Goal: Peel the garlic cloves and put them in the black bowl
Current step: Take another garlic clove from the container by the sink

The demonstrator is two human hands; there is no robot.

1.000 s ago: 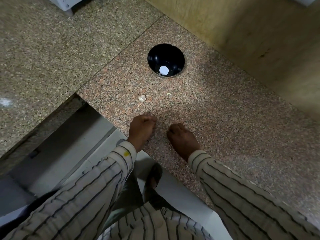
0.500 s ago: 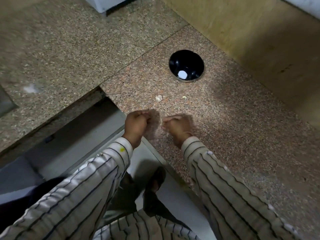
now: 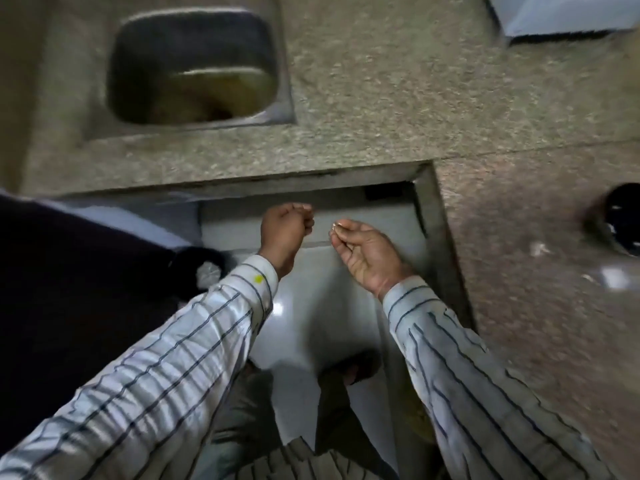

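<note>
Left hand (image 3: 286, 227) curled, can't tell what's inside. Right hand (image 3: 363, 252) pinches a pale scrap (image 3: 334, 225); black bowl (image 3: 621, 220) well apart.

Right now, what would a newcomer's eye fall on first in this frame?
Two hands in striped sleeves, out over the floor off the edge of the counter: the left hand curled, the right hand palm up, pinching a pale bit too blurred to name. Then the sink at top left and the black bowl on the counter at the far right.
</note>
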